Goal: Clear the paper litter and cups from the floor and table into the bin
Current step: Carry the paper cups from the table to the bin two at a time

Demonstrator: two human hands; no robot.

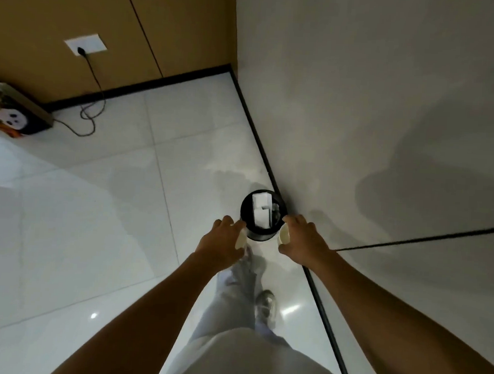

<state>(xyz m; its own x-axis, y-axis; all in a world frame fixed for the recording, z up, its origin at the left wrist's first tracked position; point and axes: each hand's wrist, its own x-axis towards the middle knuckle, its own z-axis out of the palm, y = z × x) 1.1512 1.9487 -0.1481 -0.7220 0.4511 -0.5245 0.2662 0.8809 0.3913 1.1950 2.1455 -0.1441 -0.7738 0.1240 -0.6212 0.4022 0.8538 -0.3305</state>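
Note:
A small round black bin (261, 236) stands on the white tiled floor against the right-hand wall, with white paper (261, 209) showing inside it. My left hand (220, 243) grips a pale paper cup (241, 240) just left of the bin's rim. My right hand (303, 238) grips a second pale paper cup (284, 235) just right of the rim, its open mouth facing the bin. Both cups are held above the floor at about the bin's top.
A grey wall (375, 108) with a black skirting runs along the right. A cardboard box (13, 112) with printed packaging sits at the far left, and a black cable (91, 90) trails from a wall socket (85, 44). My legs and a shoe (266, 303) are below the bin.

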